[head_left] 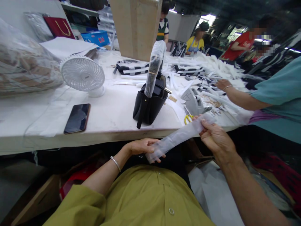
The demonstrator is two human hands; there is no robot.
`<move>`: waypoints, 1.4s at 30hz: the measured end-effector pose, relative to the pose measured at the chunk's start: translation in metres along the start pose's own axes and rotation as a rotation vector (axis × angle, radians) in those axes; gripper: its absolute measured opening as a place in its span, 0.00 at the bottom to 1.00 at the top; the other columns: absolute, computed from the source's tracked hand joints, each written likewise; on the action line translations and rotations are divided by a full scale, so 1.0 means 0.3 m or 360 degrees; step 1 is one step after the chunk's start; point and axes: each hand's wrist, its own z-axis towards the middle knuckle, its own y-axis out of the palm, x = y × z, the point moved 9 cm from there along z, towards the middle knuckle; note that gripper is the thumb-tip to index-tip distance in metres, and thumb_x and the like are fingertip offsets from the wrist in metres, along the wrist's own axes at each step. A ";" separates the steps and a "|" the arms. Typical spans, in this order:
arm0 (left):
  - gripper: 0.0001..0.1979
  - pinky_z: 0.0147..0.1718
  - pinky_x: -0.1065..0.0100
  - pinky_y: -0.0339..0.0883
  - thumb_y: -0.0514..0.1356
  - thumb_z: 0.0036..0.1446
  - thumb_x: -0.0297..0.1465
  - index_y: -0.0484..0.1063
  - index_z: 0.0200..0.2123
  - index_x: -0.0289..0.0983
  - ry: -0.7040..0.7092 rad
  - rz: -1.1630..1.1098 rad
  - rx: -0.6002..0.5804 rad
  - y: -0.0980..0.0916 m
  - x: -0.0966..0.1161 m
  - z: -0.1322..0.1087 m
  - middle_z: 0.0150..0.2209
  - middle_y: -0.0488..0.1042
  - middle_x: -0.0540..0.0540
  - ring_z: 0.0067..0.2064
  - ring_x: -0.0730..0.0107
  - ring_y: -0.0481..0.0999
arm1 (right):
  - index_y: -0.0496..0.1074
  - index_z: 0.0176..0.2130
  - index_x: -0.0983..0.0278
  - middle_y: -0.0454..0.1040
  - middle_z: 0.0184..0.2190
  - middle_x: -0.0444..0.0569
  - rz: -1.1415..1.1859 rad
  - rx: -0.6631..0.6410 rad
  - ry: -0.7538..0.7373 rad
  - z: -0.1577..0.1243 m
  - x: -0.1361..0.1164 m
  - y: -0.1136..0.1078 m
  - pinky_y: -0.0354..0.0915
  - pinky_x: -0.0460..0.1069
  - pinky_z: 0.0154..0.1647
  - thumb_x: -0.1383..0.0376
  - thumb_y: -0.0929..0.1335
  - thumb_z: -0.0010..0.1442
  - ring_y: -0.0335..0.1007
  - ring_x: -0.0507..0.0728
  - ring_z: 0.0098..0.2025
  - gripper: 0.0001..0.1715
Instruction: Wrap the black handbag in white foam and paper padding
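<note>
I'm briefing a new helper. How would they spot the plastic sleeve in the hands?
At the white table, find the near edge by the black bag. Lower right, the left hand and right hand hold the plastic sleeve near its ends. It looks flat and milky, unlike the upright plastic-wrapped piece by the bag.

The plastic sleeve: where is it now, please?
In the head view, the plastic sleeve is below and right of centre, held by the left hand and right hand at the table edge, in front and right of the black bag.
</note>
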 end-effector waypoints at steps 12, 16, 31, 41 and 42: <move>0.32 0.32 0.68 0.72 0.62 0.52 0.57 0.73 0.44 0.33 0.0136 -0.0026 0.0190 0.041 0.075 0.159 0.38 0.80 0.36 0.32 0.63 0.80 | 0.78 0.35 0.65 0.83 0.35 0.52 -0.0228 -0.0250 0.0128 -0.004 0.083 0.087 0.77 0.48 0.42 0.70 0.75 0.51 0.81 0.57 0.38 0.09; 0.25 0.23 0.75 0.66 0.66 0.52 0.51 0.72 0.37 0.34 0.0158 0.0045 0.0477 -0.001 0.077 0.141 0.28 0.78 0.45 0.23 0.73 0.75 | 0.78 0.35 0.66 0.83 0.33 0.51 -0.0159 -0.0192 0.0195 0.020 0.126 0.064 0.77 0.45 0.38 0.74 0.74 0.51 0.81 0.55 0.35 0.09; 0.13 0.40 0.71 0.63 0.71 0.49 0.39 0.78 0.29 0.34 0.0701 0.0177 0.0803 0.011 0.242 0.061 0.54 0.71 0.42 0.43 0.69 0.73 | 0.77 0.33 0.67 0.82 0.31 0.49 -0.0198 -0.0237 0.0648 -0.049 0.471 -0.015 0.76 0.47 0.33 0.69 0.78 0.46 0.78 0.54 0.30 0.12; 0.18 0.26 0.74 0.57 0.72 0.44 0.41 0.74 0.29 0.33 0.0619 -0.0180 0.1121 -0.060 0.185 0.082 0.25 0.72 0.51 0.25 0.78 0.66 | 0.77 0.36 0.65 0.81 0.30 0.49 -0.0446 -0.0461 0.0662 -0.116 0.503 0.061 0.75 0.53 0.36 0.61 0.78 0.45 0.79 0.58 0.31 0.17; 0.18 0.26 0.74 0.58 0.71 0.45 0.42 0.74 0.29 0.33 0.0618 -0.0111 0.1161 -0.068 0.190 0.076 0.25 0.73 0.51 0.25 0.77 0.68 | 0.77 0.38 0.64 0.82 0.31 0.49 -0.0559 -0.0395 0.0515 -0.098 0.458 0.046 0.75 0.53 0.37 0.59 0.78 0.47 0.79 0.58 0.33 0.19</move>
